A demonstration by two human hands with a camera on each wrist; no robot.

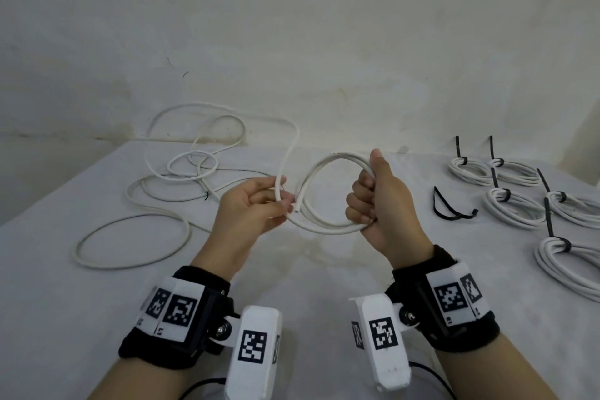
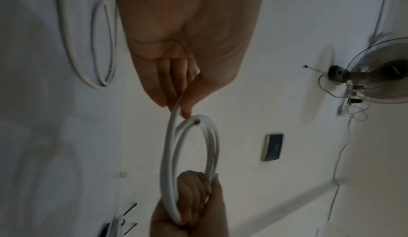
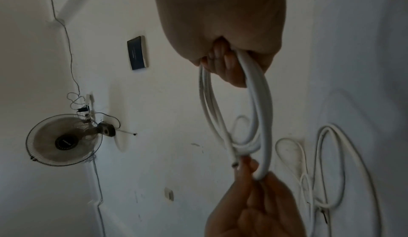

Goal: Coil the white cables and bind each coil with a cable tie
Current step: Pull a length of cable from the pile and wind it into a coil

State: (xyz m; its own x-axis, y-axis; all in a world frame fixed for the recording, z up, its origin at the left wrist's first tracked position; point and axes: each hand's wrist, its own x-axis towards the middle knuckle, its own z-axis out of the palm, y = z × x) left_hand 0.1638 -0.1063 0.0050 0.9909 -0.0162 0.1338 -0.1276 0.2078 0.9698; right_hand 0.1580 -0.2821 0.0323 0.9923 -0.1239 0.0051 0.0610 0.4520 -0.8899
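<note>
A white cable coil (image 1: 319, 195) hangs in the air over the middle of the table, held upright between both hands. My right hand (image 1: 373, 201) grips its right side in a fist (image 3: 223, 62). My left hand (image 1: 276, 201) pinches the cable between thumb and fingers at the coil's left side (image 2: 178, 104), next to the cut end (image 2: 196, 122). From there the cable runs up and back to loose cable (image 1: 194, 153) lying tangled on the table's far left. A loose black cable tie (image 1: 449, 204) lies to the right of my right hand.
Several finished coils bound with black ties (image 1: 513, 201) lie at the right side of the cloth-covered table (image 1: 308, 269). A white wall (image 1: 292, 42) stands behind the table. A wall fan (image 3: 64, 140) shows in the wrist views.
</note>
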